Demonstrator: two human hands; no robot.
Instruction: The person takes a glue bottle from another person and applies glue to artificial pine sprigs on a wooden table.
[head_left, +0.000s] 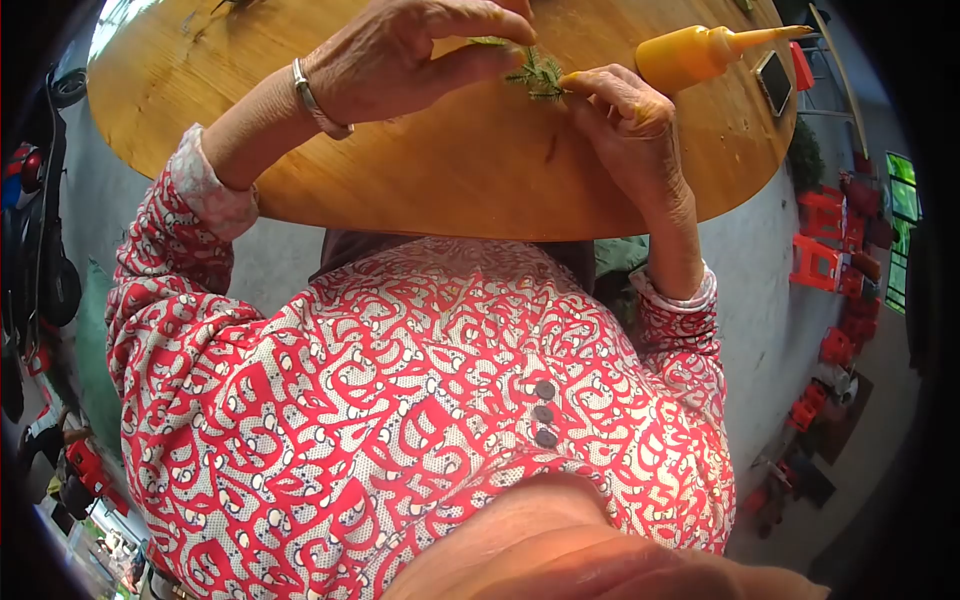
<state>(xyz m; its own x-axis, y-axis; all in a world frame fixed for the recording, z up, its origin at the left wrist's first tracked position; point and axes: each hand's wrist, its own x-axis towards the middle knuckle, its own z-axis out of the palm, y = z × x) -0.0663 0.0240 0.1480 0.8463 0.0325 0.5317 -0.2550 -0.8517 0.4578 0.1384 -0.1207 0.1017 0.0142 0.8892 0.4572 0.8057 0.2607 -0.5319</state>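
A small green sprig with needle-like leaves (540, 77) is held above the wooden table (440, 180). My right hand (632, 125) pinches its right end between thumb and forefinger, and yellow smears mark the fingers. From the other side my left hand (405, 60), with a metal bangle (318, 98) at the wrist, closes its thumb and forefinger around a green bit at the sprig's left end. The top edge of the view cuts off part of that hand. Just beyond my right hand lies a yellow squeeze bottle (685, 58), its long nozzle pointing right.
Near the table's right edge lies a dark-screened phone-like object (774, 83), with a red item (801, 66) beside it. A dark scrap (232, 4) sits at the far left of the tabletop. Red plastic stools (818, 262) stand on the grey floor to the right.
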